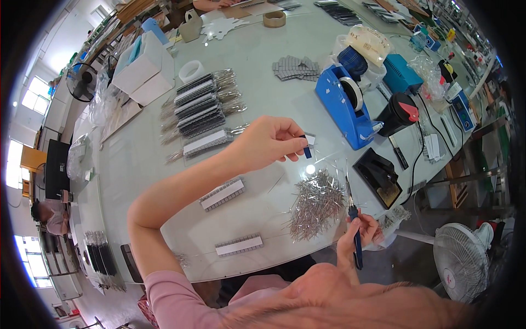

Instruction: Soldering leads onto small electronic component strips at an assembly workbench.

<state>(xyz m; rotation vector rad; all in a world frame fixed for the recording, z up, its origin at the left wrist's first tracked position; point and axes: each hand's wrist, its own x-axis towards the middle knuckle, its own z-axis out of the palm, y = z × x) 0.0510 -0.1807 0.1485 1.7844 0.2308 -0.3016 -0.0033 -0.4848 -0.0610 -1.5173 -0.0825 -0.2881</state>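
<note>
My left hand [274, 141] reaches over the middle of the table, thumb and fingers pinching a small dark blue rectangular piece [308, 151]. A small white-and-grey piece [310, 140] shows just beside the fingertips. In my right hand [359, 229], near the table's front edge, is a soldering iron [352, 211], its thin metal tip pointing away from me. Between the hands lies a loose heap of thin silvery wire strips [318, 205]. Two short rows of grey tiles with a white band, one row [222, 194] nearer my left forearm and another row [239, 245] closer to me, rest on the table.
Blue tape dispenser [348, 109], black cup with red lid [397, 114] and black soldering-iron stand [379, 178] stand at the right. Bundles of wired dark strips [200, 107] lie at the back left beside a white box [145, 71]. A white fan [460, 260] is at the lower right.
</note>
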